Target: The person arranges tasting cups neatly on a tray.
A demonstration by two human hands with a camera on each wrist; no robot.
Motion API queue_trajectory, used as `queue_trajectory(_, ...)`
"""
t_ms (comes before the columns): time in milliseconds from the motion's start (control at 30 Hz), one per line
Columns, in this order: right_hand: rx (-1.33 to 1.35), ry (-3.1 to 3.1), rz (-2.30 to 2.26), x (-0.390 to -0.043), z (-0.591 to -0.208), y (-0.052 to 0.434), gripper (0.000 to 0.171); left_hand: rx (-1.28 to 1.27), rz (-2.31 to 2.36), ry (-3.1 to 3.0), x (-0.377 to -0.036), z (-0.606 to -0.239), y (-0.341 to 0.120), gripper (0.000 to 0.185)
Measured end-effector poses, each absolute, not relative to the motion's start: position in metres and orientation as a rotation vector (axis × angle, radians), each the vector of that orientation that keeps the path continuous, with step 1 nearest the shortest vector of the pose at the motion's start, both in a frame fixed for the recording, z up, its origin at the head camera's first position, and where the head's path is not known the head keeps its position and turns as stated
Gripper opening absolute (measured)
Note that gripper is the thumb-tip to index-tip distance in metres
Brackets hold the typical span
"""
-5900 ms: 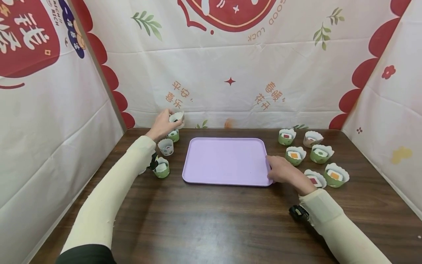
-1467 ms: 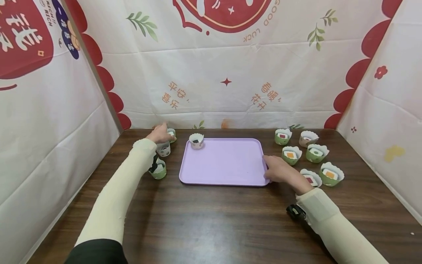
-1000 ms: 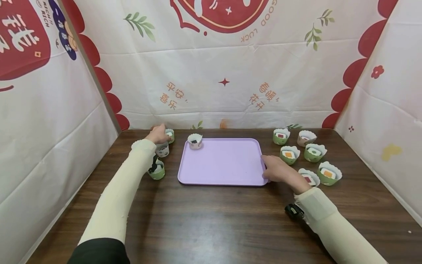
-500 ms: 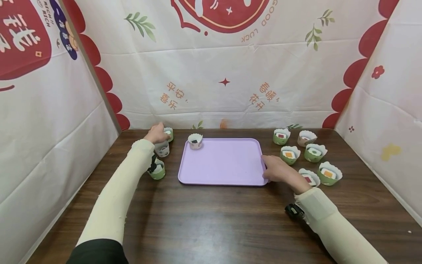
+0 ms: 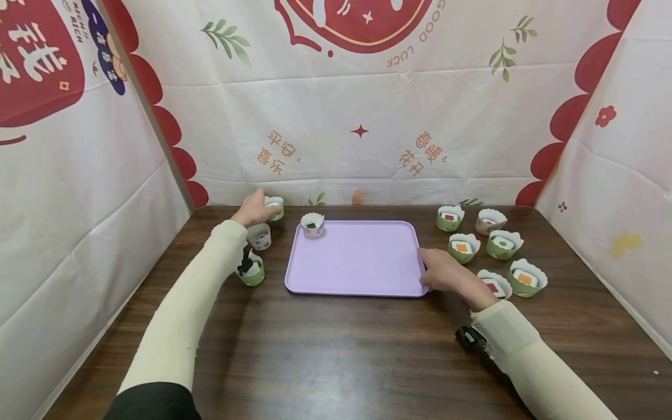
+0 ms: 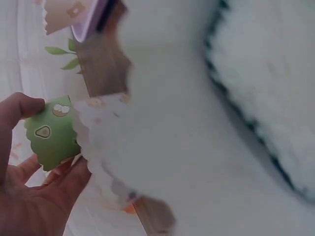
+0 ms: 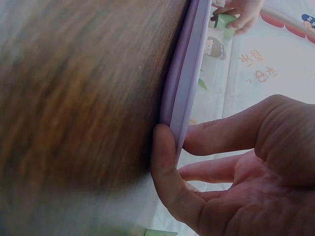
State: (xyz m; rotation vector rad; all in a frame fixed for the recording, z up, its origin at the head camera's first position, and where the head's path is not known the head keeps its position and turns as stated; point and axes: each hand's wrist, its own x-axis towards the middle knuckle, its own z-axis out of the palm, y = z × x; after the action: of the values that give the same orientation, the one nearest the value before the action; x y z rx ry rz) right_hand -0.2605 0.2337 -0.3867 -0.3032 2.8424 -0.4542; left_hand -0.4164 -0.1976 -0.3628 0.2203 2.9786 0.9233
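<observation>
At the far left of the table, my left hand (image 5: 254, 209) grips a green paper baking cup (image 5: 276, 205) with something white inside. In the left wrist view, thumb and fingers hold this avocado-printed green cup (image 6: 53, 132) from both sides. My right hand (image 5: 446, 271) pinches the right edge of the lilac tray (image 5: 357, 259). Seen from the right wrist, the thumb and a curled finger clasp the tray's rim (image 7: 183, 83). One white printed cup (image 5: 312, 226) with a dark piece inside stands in the tray's far left corner.
Beside my left forearm stand a white printed cup (image 5: 260, 237) and a green cup (image 5: 253, 273), partly hidden by the wrist camera. Several filled cups, such as this green one (image 5: 527, 279), stand to the right of the tray. A printed white cloth (image 5: 336, 99) hangs behind the table.
The white cup my left hand held is now on the tray. That hand then moved to the green cup and has raised it slightly. My right hand keeps its hold on the tray.
</observation>
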Motion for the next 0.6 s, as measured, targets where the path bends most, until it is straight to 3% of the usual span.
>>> queue_trajectory(600, -0.315, 2.845, -0.444, -0.262, -0.387, 0.234, 0.065, 0.443, 1.064, 2.95, -0.407, -0.342, -0.142, 0.064)
